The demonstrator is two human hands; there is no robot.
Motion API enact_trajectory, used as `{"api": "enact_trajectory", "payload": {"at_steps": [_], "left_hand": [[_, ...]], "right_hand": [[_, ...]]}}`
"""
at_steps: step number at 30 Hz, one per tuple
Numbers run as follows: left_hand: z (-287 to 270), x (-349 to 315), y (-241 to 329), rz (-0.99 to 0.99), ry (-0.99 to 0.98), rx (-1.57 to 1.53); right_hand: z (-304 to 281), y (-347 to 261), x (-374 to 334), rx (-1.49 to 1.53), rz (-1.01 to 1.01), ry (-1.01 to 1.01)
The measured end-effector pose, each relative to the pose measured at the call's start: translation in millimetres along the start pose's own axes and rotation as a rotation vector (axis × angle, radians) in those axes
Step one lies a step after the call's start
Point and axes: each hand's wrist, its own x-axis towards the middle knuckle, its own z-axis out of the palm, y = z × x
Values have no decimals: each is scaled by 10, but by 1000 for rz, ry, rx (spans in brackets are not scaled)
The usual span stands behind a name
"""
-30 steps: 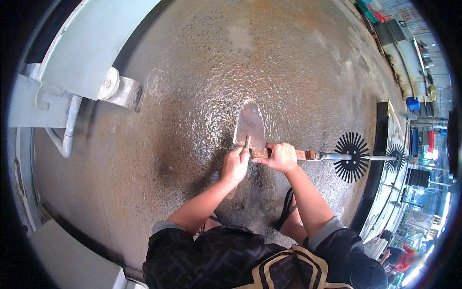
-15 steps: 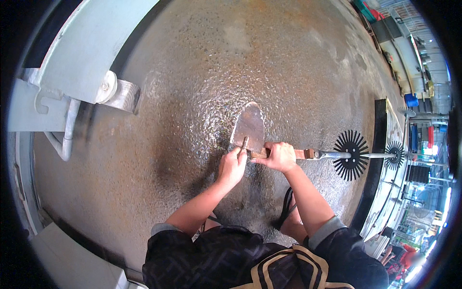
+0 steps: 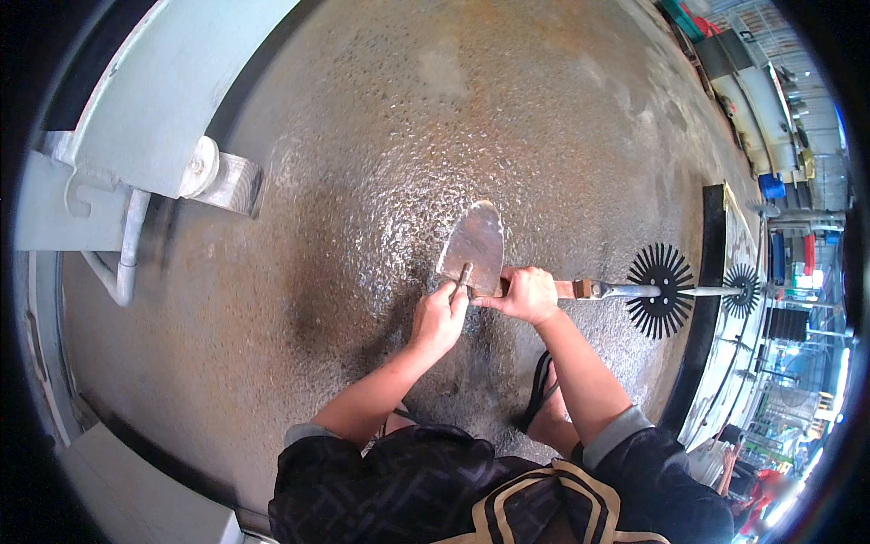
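Observation:
In the middle of the view, my left hand (image 3: 439, 322) is closed around the handle end of a trowel (image 3: 476, 241). Its worn metal blade, rounded at the tip, points away from me. Beside it, my right hand (image 3: 530, 295) wraps round the brown end of a long bar (image 3: 573, 289). Past my right hand, this bar continues to the right as a grey metal rod through a black disc with radiating spikes (image 3: 660, 290). The base of the blade lies close to the bar's left end; whether they touch, I cannot tell.
Wet, rough brown ground (image 3: 390, 136) spreads beneath my hands. Pale machinery with a white roller (image 3: 201, 166) stands at left. A second spiked disc (image 3: 742, 291) lies farther along the rod, near a dark-edged platform (image 3: 716, 227). A person in red (image 3: 764, 490) is at lower right.
The trowel blade has shifted and tilted slightly to the right, and its tip has come a little nearer to me. My right hand has stayed almost in place on the bar.

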Motion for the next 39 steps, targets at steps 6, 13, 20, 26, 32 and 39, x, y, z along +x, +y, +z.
{"api": "enact_trajectory", "payload": {"at_steps": [6,13,20,26,32,39], "left_hand": [[2,32,-2,-27,-27,21],[43,67,-71,-34,-4,6],[157,124,-295,57,41,-92],[208,162,-360,-84,-21,-302],[76,142,-157,-294,-99,-473],[92,85,-170,-359,-150,-716]], "right_hand": [[21,16,-5,30,-9,17],[46,18,9,20,-10,35],[32,8,-15,14,-13,44],[49,19,-3,3,-12,26],[20,4,-3,-2,-4,47],[19,24,-6,-6,-50,147]]}}
